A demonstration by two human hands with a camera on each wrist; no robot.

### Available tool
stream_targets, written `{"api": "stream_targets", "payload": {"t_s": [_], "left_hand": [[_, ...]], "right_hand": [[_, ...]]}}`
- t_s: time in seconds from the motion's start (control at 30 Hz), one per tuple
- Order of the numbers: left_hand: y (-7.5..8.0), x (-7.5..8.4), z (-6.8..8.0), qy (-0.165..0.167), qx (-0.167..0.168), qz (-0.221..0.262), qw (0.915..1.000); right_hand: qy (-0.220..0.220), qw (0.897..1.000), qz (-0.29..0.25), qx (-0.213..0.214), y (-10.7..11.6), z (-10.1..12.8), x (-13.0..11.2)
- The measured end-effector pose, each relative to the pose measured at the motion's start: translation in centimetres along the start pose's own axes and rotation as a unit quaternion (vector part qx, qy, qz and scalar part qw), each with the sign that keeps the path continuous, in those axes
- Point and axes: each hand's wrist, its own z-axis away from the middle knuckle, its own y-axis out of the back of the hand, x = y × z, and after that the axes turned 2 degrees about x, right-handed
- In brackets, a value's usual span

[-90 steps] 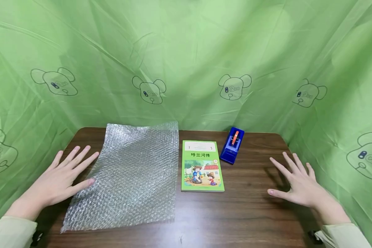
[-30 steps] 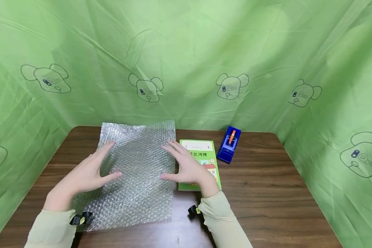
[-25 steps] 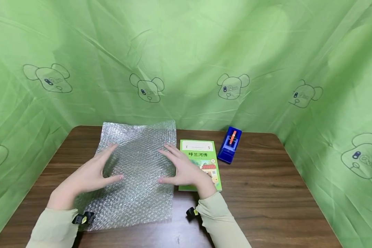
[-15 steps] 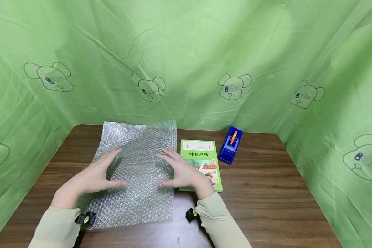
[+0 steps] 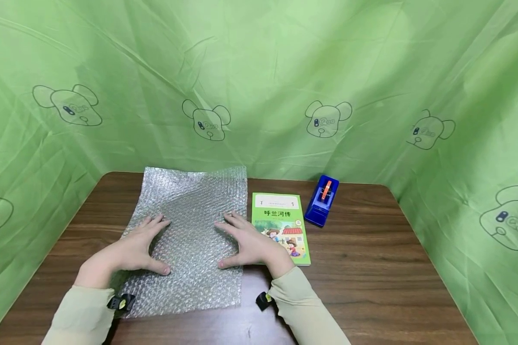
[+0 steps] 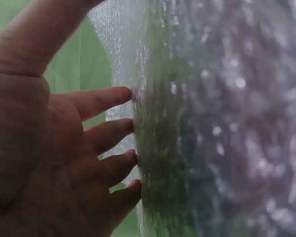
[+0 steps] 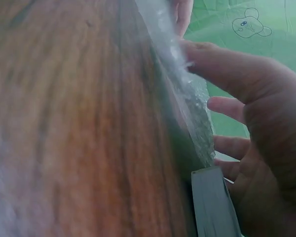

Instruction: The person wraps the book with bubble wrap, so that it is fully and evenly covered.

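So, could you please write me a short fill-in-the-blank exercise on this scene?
1. Both hands rest flat on the sheet of ____ wrap.
2. The green book lies between the sheet and the blue ____.
3. The left hand and right hand hold ____.

Missing words: bubble; tape dispenser; nothing

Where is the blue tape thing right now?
In the head view the blue tape dispenser stands toward the back right of the wooden table, just right of the green book, and neither hand touches it.
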Motion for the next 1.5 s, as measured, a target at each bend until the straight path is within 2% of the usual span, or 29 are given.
{"api": "stream_targets", "payload": {"t_s": [0.17,0.63,0.87,1.0,1.27,1.5], "left_hand": [[0.0,0.2,0.3,0.001,-0.006,0.02,0.9998],[-0.2,-0.6,0.3,-0.003,-0.01,0.047,0.9988],[0.3,-1.1,0.4,-0.008,-0.009,0.064,0.9979],[0.8,-1.1,0.6,-0.005,-0.002,0.056,0.9984],[2.0,0.0,1.0,-0.008,0.01,0.032,0.9994],[1.7,0.1,1.0,-0.026,0.017,0.031,0.999]], "right_hand": [[-0.005,1.0,0.012,0.0,-0.2,0.1,-0.2],[-0.031,0.999,0.032,0.005,-0.6,0.1,-0.6],[-0.055,0.995,0.077,-0.001,-0.6,0.1,-2.3],[-0.075,0.993,0.093,-0.004,-0.4,0.1,-3.3],[-0.097,0.989,0.112,0.013,-0.4,-0.1,-3.9],[-0.106,0.988,0.104,0.034,-0.7,-0.1,-4.0]]}}
